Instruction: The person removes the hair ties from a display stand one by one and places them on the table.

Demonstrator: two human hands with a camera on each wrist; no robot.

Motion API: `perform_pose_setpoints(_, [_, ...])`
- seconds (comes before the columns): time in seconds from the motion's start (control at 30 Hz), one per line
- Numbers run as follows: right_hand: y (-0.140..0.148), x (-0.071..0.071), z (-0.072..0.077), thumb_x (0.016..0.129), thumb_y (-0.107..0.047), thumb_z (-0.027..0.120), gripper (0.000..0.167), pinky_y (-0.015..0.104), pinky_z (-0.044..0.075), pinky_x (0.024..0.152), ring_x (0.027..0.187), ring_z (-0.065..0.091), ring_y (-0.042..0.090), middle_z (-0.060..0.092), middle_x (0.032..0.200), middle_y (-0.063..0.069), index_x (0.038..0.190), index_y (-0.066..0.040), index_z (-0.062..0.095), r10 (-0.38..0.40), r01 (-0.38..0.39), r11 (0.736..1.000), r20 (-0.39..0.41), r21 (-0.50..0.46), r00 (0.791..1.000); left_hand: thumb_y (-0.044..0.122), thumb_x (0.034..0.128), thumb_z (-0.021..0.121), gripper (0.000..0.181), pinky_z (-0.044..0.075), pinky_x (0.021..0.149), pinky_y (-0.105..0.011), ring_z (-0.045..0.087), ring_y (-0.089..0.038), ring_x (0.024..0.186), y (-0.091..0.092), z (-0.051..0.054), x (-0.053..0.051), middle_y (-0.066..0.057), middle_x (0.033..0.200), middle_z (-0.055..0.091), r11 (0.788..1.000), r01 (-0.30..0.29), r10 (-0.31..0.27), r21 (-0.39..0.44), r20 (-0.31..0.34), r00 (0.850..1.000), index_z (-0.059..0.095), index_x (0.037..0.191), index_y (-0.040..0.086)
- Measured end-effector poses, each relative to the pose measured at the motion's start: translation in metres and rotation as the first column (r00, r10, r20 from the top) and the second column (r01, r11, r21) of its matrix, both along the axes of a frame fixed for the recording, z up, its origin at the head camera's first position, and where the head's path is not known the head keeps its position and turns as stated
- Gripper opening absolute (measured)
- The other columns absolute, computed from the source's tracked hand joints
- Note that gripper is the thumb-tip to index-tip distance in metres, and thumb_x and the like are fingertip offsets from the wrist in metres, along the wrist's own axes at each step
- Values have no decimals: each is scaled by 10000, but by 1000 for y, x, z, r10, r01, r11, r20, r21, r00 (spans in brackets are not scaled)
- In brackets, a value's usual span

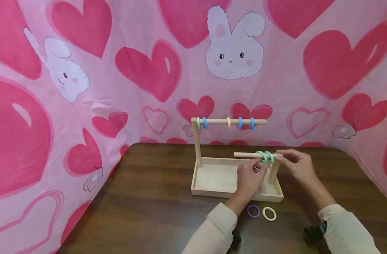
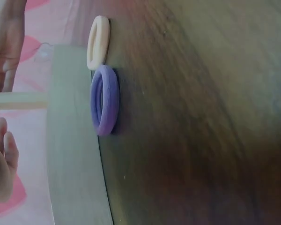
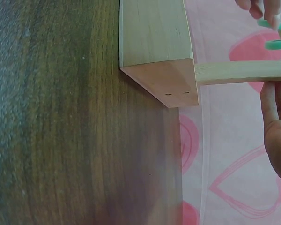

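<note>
A wooden stand has a tray base [image 1: 209,193], a taller rod [image 1: 217,121] at the back left and a lower rod [image 1: 244,155] at the right. Two mint-green rings [image 1: 270,157] hang on the lower rod near its post [image 1: 274,172]. My left hand [image 1: 249,177] pinches the lower edge of the left one of these rings. My right hand [image 1: 299,167] holds the post end of the lower rod with thumb and forefinger; the right wrist view shows its fingers against the post [image 3: 239,72]. A purple ring [image 1: 253,211] and a cream ring [image 1: 269,214] lie before the tray.
On the taller rod hang a mint-green ring [image 1: 198,122], several blue rings [image 1: 240,123] and a peach ring [image 1: 229,123]. Everything stands on a dark wooden table [image 1: 142,204]. A pink cloth [image 1: 193,84] with hearts and rabbits hangs behind it.
</note>
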State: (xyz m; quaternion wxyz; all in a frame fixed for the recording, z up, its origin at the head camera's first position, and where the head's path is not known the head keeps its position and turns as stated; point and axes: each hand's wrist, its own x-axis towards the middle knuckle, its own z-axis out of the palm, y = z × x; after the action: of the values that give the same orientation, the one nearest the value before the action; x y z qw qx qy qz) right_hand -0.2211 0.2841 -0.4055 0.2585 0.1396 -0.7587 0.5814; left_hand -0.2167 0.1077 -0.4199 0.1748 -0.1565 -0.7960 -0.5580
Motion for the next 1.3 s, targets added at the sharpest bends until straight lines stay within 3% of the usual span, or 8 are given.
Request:
perform_pose_setpoints(0.3, [0,0,-1,855,151,698,284,76,493,649,720,612,-101,710,828,-275,1038,-48,784,-13,13,1000,0,-2,1000,151,884,781,145,415,578,0,578,117,617,4,-1,0,-29,779,791,999,-16,14,-29,-55,998,808,1018,104])
perform_pose_setpoints(0.53, [1,-1,-2,865,137,698,272,73,508,669,744,636,-100,729,877,-279,1059,-36,778,-3,3,1000,10,-4,1000,158,912,759,94,402,616,10,529,113,645,4,-1,0,-3,764,778,996,-42,30,-82,-140,990,816,973,115])
perform_pose_setpoints(0.87, [2,-1,-3,866,133,700,244,70,508,669,756,636,-117,719,902,-309,1065,7,764,-22,22,999,7,24,1000,168,935,733,90,420,659,12,654,25,689,-1,-5,-4,34,805,780,976,-99,33,-196,-313,949,800,976,123])
perform_pose_setpoints(1.3, [1,0,-3,875,109,706,225,65,516,698,796,650,-135,712,907,-325,1093,61,735,-38,36,999,30,39,999,147,951,704,88,433,671,-14,653,-5,707,-11,-6,-5,16,814,766,980,-104,46,-167,-321,946,777,971,102])
